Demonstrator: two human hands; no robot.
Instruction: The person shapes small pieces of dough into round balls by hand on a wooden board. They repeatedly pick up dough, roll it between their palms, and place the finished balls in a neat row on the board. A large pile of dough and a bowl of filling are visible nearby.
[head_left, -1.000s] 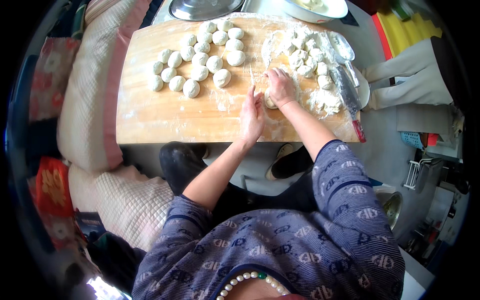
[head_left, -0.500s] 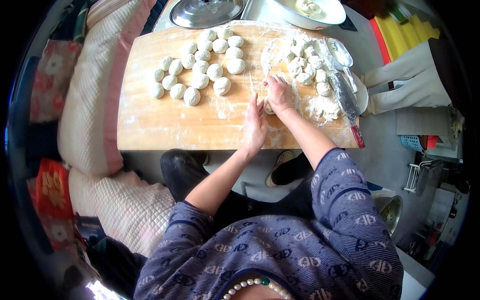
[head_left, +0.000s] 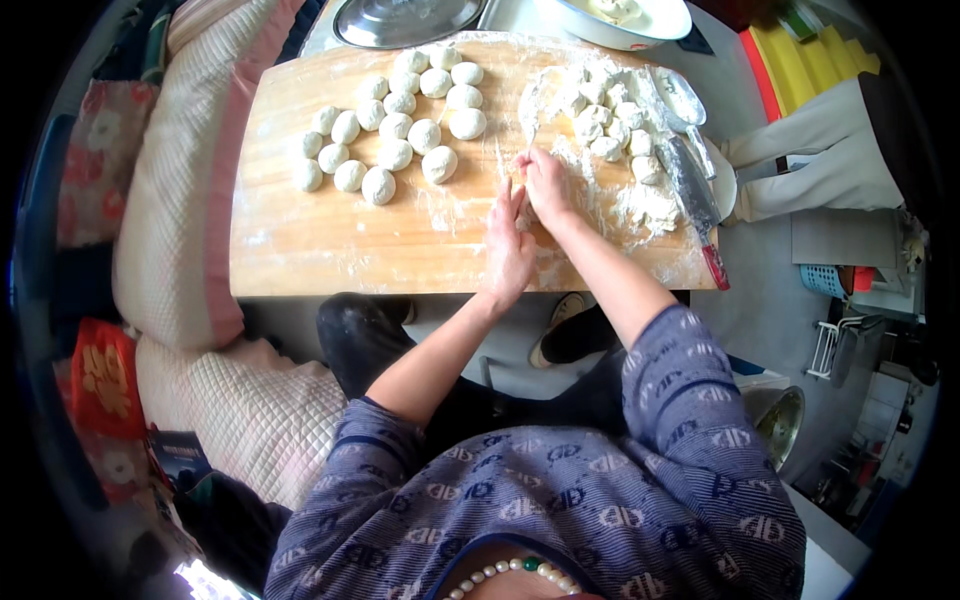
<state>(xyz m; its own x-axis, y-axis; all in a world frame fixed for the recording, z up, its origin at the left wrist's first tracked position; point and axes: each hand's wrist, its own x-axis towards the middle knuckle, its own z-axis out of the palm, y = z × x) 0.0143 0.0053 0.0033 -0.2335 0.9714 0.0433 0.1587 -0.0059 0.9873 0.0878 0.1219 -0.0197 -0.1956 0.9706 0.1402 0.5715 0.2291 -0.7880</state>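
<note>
Over the middle of a floured wooden board (head_left: 330,240), my two hands meet around a piece of dough (head_left: 524,215), which they mostly hide. My right hand (head_left: 546,187) curls over it with bent fingers. Against its left side rests my left hand (head_left: 508,245), fingers stretched out and pointing away from me. Smooth round dough balls (head_left: 424,136) lie in loose rows on the left half of the board. Rougher cut dough pieces (head_left: 605,120) are heaped at the right, dusted with flour. A patch of loose flour (head_left: 645,208) lies nearer me.
A broad knife (head_left: 690,185) with a red handle lies along the board's right edge, below a metal scoop (head_left: 680,97). Beyond the far edge are a metal lid (head_left: 405,22) and a white basin (head_left: 620,35) holding dough. Another person's legs (head_left: 820,160) are at right.
My right hand has shifted slightly left and closer to my left hand, covering more of the dough. The board and everything on it appear slightly higher and further left in view.
</note>
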